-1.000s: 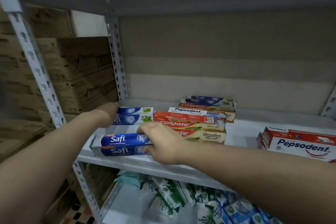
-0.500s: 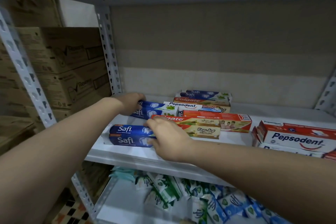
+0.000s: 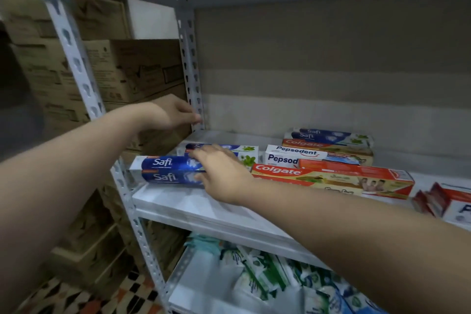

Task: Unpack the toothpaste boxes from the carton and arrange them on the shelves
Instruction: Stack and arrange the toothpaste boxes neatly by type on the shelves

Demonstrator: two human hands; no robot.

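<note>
White metal shelf (image 3: 193, 209) carries the toothpaste boxes, so we square the front Safi box (image 3: 163, 171) flush against its neighbours, sliding rather than lifting. Our right hand (image 3: 221, 173) rests loosely spread fingers (image 3: 204, 157) across the Safi boxes, while our left hand (image 3: 173, 115) hangs half-curled by the rear upright (image 3: 190, 64), gripping nothing.

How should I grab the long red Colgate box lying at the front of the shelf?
Probably come from above and pinch the front Colgate box across its narrow width, near the middle of its length. It lies flat, long side toward you, its top free. The right hand is nearest, just beyond its left end.
</note>
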